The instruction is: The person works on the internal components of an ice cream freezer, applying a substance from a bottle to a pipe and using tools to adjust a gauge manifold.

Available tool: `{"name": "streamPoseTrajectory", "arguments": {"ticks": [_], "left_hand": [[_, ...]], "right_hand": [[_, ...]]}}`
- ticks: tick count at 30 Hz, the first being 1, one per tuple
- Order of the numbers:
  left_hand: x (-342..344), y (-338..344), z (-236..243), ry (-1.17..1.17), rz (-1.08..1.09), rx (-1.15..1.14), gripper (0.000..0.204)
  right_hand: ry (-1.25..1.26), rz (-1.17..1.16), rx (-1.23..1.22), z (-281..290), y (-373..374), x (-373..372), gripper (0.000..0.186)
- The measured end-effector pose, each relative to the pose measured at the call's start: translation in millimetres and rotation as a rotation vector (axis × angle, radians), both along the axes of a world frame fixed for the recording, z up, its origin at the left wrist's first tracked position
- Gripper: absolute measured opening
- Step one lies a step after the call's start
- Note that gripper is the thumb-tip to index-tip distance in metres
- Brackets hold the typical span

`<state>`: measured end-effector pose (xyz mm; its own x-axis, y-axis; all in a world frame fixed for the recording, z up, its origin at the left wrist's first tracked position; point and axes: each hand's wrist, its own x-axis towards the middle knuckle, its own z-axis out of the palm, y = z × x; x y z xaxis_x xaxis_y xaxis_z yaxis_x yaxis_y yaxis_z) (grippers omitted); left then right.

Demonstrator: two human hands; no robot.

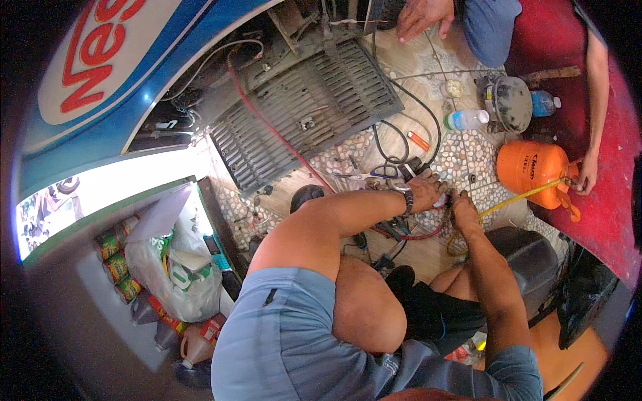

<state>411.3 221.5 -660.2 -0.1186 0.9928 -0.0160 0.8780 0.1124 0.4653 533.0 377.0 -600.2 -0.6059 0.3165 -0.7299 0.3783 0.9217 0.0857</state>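
My left hand [426, 191], with a dark band on its wrist, is closed on a small part with a blue and red bit showing, mostly hidden by my fingers. Close beside it, my right hand [463, 212] has its fingers pinched together; what they hold is hidden. A yellow hose [515, 198] runs from the orange gas cylinder [528, 172] and passes by my right wrist. Below my left hand curves a red hose [424, 234]. A black cylindrical part [410, 168] with a dark cable and blue-handled scissors [383, 172] lie just beyond my left hand.
A person's hand [587, 175] rests at the cylinder's valve; another hand [426, 18] hangs at the top. A dark slatted panel [307, 107] lies on the pebble-patterned floor. Nearby are an orange lighter [418, 141], a bottle [467, 120] and a round dusty metal can [509, 103].
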Motion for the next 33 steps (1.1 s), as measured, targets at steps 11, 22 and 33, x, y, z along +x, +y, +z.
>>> {"name": "streamPoseTrajectory", "arguments": {"ticks": [11,22,33], "left_hand": [[-3.7,1.0,2.9,-0.086,-0.02,-0.044,0.079],[-9.3,-0.7,7.1,-0.006,-0.031,-0.047,0.078],[-55.8,-66.4,50.2,-0.132,0.005,0.002,0.044]], "right_hand": [[0.13,0.054,0.076,-24.6,15.9,24.9,0.027],[0.003,-0.314,-0.084,7.7,8.6,-17.9,0.055],[0.77,-0.07,-0.463,139.2,-75.9,-327.5,0.026]]}}
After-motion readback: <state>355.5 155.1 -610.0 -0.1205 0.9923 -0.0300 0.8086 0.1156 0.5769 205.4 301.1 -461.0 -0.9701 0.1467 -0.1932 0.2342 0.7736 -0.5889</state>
